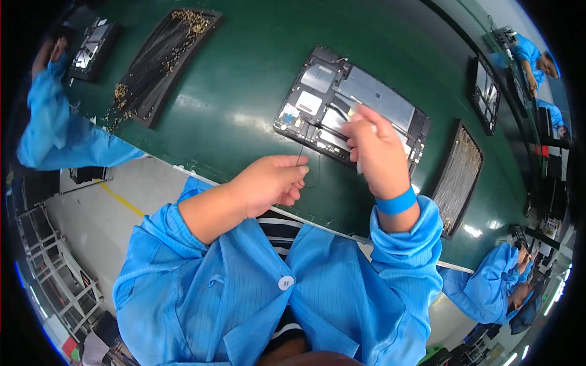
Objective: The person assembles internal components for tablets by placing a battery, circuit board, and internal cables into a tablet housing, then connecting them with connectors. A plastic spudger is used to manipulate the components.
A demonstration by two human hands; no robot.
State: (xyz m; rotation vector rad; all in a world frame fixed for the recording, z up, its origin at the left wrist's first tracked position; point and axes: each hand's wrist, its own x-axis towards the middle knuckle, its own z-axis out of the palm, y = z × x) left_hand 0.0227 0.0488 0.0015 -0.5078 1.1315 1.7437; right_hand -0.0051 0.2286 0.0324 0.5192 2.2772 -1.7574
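An opened tablet-like device [373,100] lies on the green table in front of me, its battery panels and circuit boards bare. My left hand [274,183] is closed in a pinch just off its near edge, holding a thin black cable [319,166]. The cable rises to the device's near left edge and also loops down beside my fingertips. Over the middle of the device, my right hand [379,146] is closed around a slim, light-coloured tool [359,167]. My fingers hide most of that tool, and its exact kind cannot be made out.
A dark tray [160,108] of black cables with gold ends lies to the left, another cable tray [434,194] to the right. More opened devices sit at the far left [93,50] and far right [486,94]. Co-workers in blue are at both sides. The table edge [317,224] runs before me.
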